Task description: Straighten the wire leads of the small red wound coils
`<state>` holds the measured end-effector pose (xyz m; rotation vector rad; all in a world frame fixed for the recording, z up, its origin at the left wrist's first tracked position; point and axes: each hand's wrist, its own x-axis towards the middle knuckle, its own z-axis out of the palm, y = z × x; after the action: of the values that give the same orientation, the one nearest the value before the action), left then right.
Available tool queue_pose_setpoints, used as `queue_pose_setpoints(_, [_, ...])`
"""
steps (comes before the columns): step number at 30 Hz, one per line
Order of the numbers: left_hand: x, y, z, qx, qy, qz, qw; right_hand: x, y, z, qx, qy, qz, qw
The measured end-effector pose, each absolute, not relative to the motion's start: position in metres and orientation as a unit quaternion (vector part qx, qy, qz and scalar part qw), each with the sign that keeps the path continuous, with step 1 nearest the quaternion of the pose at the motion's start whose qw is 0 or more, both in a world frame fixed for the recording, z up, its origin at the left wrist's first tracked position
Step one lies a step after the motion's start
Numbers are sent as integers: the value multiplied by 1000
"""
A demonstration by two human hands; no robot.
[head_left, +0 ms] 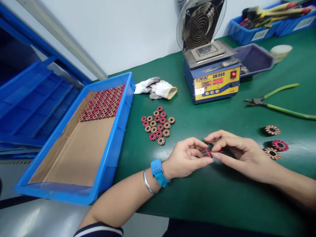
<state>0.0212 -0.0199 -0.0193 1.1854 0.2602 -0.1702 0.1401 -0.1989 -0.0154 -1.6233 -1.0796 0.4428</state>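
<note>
Close to the table's front, my left hand (186, 157) is closed on a small ring-shaped wound stator core (207, 152) with red windings, held between thumb and fingers. Fingertips of my right hand (237, 153) meet it from the other side in a pinch. A bit of red winding (220, 150) shows under the right fingers; whether it belongs to a second core I cannot tell. Left of my hands lies a loose group of stator cores (159, 126), some red, some copper-coloured. Beside my right wrist, 3 larger-looking cores (280, 145) stand on the green table.
A blue tray (116, 131) at the left holds cardboard and packed rows of cores (103, 103). White gloves (158, 88) lie behind the loose cores. A solder pot (212, 75) with a lit display stands at the back. Green-handled cutters (261, 102) and tool bins (256, 34) are right.
</note>
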Motion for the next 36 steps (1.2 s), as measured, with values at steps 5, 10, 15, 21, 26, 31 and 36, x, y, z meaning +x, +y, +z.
queue_pose_setpoints(5, [21, -21, -18, 551, 124, -80, 821, 139, -196, -13, -681, -439, 206, 549])
queue_pose_setpoints(10, [21, -20, -18, 549, 126, -73, 823, 138, -196, -13, -669, -420, 222, 572])
queue_pose_setpoints(15, [20, -20, -20, 534, 118, -62, 835, 135, -199, -18, -665, -444, 194, 568])
queue_pose_setpoints(21, [19, -22, -19, 536, 126, -47, 833, 130, -204, -11, -681, -566, 12, 465])
queue_pose_setpoints(26, [20, -21, -18, 560, 122, -48, 818, 127, -207, -3, -654, -592, 55, 468])
queue_pose_setpoints(31, [21, -18, -17, 566, 135, -52, 812, 136, -205, -12, -696, -497, 126, 502])
queue_pose_setpoints(36, [21, -19, -14, 551, 149, -63, 819, 140, -202, -17, -708, -488, 174, 480])
